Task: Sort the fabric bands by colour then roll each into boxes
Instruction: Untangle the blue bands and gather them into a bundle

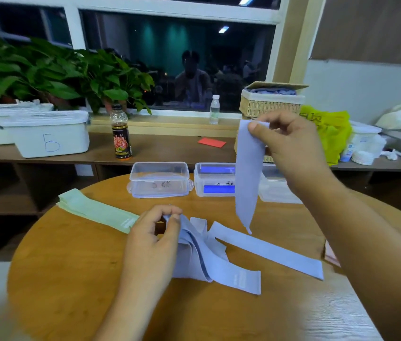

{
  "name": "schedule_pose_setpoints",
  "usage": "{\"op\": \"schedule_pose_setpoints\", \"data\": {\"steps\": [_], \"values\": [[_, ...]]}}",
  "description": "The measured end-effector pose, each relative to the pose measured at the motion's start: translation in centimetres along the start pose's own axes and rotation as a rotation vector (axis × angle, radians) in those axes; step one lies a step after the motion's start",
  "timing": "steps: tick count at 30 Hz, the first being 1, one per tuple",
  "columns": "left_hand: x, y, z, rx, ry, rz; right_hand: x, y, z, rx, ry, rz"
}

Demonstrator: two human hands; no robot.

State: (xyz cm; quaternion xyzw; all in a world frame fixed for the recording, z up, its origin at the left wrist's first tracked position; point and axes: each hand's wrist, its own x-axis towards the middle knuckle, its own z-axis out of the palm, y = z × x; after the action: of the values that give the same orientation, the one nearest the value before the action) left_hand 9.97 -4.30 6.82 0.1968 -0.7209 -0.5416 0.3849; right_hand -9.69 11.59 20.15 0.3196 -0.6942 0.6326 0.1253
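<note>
Bands of lilac fabric (195, 259) lie in a loose heap at the middle of the round wooden bench (71, 279), and one long strip (268, 249) runs out flat from the heap toward the right. The left grip (155, 232) pinches the heap's top edge between thumb and curled fingers. The right grip (290, 141), raised above the bench, pinches the upper end of a hanging lilac band (246, 183) between thumb and forefinger; the band drops straight down, its lower tip near the long strip. Pale green bands (96, 210) lie stacked flat on the left, reaching the bench edge. Three clear boxes stand along the far side: the left box (160, 179) looks empty, the middle box (215, 179) holds bright blue bands, and the right box (275, 190) is mostly hidden behind the hanging band and forearm.
</note>
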Motion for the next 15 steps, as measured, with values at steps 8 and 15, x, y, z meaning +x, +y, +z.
{"op": "schedule_pose_setpoints", "data": {"steps": [8,15], "values": [[-0.2,0.5,0.1,0.002,-0.028,0.013,-10.7,1.6,5.9,-0.303,-0.186,-0.159],[-0.5,1.2,0.1,-0.093,-0.083,-0.023,-15.3,3.1,7.9,-0.077,-0.185,-0.012]]}}
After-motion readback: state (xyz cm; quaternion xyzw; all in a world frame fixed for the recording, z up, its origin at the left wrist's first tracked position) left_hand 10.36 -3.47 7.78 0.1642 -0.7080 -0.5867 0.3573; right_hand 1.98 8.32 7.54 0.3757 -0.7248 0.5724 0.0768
